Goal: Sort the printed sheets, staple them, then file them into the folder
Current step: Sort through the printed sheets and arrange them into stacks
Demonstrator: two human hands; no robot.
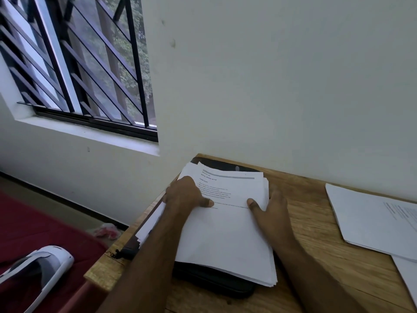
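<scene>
- Where your two forearms reach in from the near edge, they cross a wooden table (316, 233) and meet at one stack of printed sheets (225, 233).
- Beneath that stack lies one black folder (214, 283), its near edge showing just below your wrists and its far edge showing beyond your fingertips.
- Your left hand (187, 195) rests on the left side of the stack, thumb pressed flat on the top sheet and fingers spread over the left edge; whether they curl under the paper cannot be told.
- Your right hand (270, 206) sits at the right side of the stack, thumb laid on the top page and fingers running straight along the right edge, so the sheets lie between both hands.
- Only the top sheet shows print, in its far half, just past your thumbs.
- To the right of your right hand, well apart, lie two more sets of paper: one pile of sheets (372, 222) with faint print, and one white corner (406, 274) nearer the right edge.
- To the left of your left arm, off the table, one white and grey headset (40, 269) lies on a red surface (33, 222).
- Beyond your hands stands a white wall (270, 86), with one barred window (79, 64) far to the left.
</scene>
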